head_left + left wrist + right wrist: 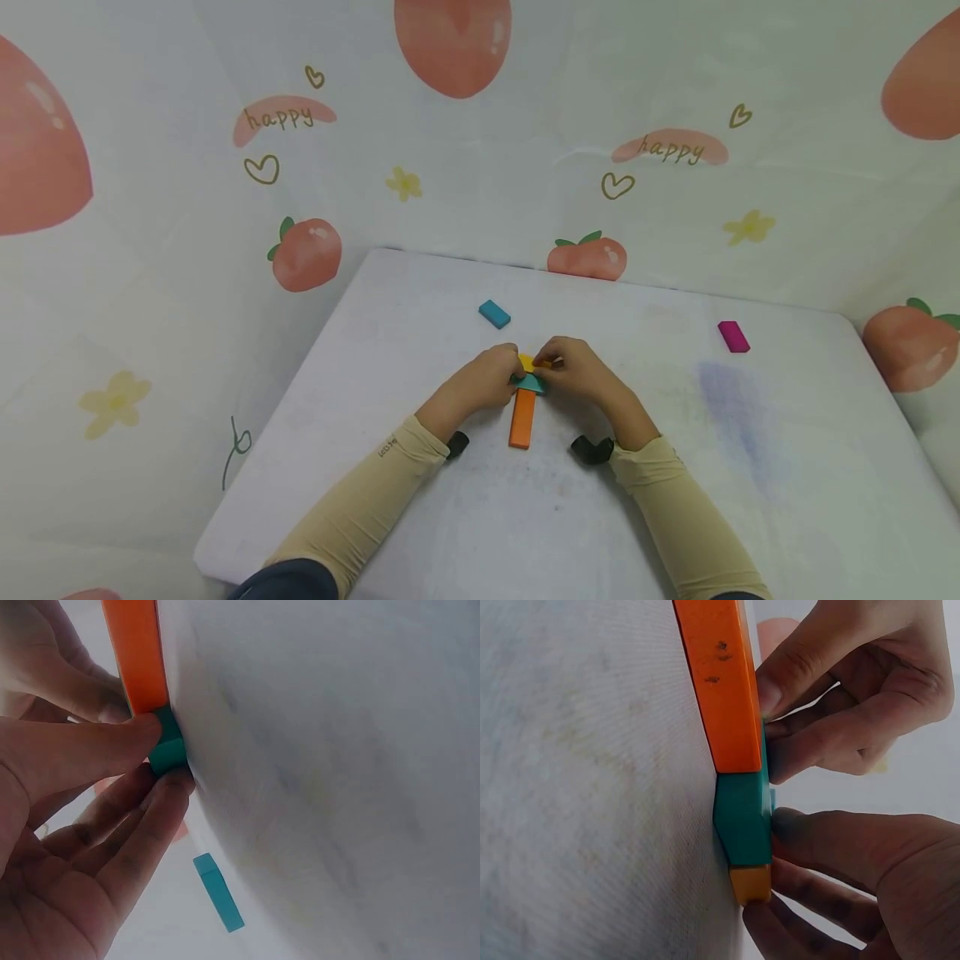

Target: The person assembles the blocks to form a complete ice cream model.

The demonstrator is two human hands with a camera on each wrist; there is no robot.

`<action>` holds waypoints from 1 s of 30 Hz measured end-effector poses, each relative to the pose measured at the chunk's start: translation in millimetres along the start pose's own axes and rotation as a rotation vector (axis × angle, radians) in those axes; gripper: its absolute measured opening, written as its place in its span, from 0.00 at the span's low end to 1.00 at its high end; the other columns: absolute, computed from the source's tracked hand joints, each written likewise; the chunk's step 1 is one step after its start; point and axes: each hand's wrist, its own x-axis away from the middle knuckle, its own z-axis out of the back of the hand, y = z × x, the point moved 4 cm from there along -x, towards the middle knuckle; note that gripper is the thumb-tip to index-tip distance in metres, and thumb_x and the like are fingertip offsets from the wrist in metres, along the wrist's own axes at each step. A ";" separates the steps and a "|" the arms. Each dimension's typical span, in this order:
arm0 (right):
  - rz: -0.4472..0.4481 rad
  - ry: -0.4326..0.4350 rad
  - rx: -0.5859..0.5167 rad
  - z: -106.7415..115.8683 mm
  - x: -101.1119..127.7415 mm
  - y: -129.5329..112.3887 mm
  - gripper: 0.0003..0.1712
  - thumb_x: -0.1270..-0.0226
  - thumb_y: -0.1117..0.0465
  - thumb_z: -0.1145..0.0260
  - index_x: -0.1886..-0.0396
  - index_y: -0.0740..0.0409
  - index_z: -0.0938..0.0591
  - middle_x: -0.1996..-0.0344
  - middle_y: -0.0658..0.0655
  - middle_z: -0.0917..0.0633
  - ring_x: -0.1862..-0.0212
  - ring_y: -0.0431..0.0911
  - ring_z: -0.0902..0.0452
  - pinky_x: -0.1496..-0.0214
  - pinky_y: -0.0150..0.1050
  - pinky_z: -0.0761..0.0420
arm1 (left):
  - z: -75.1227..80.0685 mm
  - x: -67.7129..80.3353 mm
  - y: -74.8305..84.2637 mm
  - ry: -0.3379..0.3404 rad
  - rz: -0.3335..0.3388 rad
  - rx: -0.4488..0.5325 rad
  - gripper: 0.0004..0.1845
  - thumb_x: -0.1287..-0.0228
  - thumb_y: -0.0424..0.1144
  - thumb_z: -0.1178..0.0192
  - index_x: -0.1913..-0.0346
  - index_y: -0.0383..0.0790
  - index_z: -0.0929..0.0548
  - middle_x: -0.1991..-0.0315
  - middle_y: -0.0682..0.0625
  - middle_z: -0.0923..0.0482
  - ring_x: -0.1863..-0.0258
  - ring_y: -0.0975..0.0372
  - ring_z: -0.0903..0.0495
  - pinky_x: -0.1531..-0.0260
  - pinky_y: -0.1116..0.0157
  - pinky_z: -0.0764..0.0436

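My left hand pinches the left end of a teal block, thumb on top and fingertips at its side in the left wrist view. This block sits against the far end of a long orange block lying on the table. Beyond the teal block is a yellow block, partly covered by fingers. My right hand pinches the yellow block, its thumb close to the teal one. In the right wrist view the orange, teal and yellow blocks line up end to end.
A blue block lies on the white table behind the hands. Farther right lies a magenta block. A printed cloth hangs behind the table. Each wrist carries a black camera, one near the right sleeve.
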 end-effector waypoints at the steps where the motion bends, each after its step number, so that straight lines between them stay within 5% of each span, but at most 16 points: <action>1: 0.002 -0.002 -0.004 -0.1 0.3 -0.6 0.07 0.28 0.67 0.29 0.55 0.65 0.09 0.56 0.59 0.10 0.51 0.51 0.15 0.41 0.52 0.12 | -0.3 -0.1 0.0 -0.001 0.003 -0.004 0.10 0.32 0.26 0.33 0.50 0.29 0.09 0.53 0.45 0.18 0.54 0.60 0.20 0.47 0.65 0.15; 16: 0.033 -0.003 -0.016 -1.5 -0.1 -0.9 0.05 0.29 0.68 0.28 0.57 0.64 0.09 0.56 0.59 0.10 0.53 0.50 0.15 0.43 0.51 0.11 | 1.6 1.9 1.0 0.001 0.014 0.048 0.13 0.33 0.23 0.34 0.46 0.28 0.11 0.46 0.44 0.21 0.49 0.58 0.18 0.44 0.65 0.15; 24: -0.004 -0.011 -0.001 2.3 1.2 1.1 0.07 0.27 0.66 0.29 0.54 0.61 0.09 0.54 0.57 0.10 0.50 0.51 0.15 0.40 0.52 0.12 | 2.3 1.4 4.4 -0.005 0.006 -0.009 0.07 0.32 0.24 0.35 0.55 0.30 0.10 0.54 0.47 0.21 0.59 0.61 0.24 0.53 0.67 0.18; 30: -0.019 0.115 0.033 25.4 9.0 10.6 0.09 0.25 0.61 0.30 0.53 0.59 0.09 0.53 0.57 0.10 0.46 0.55 0.16 0.40 0.57 0.14 | 0.0 1.0 5.6 -0.010 0.006 -0.053 0.07 0.31 0.25 0.34 0.54 0.31 0.09 0.54 0.47 0.19 0.59 0.63 0.22 0.48 0.66 0.15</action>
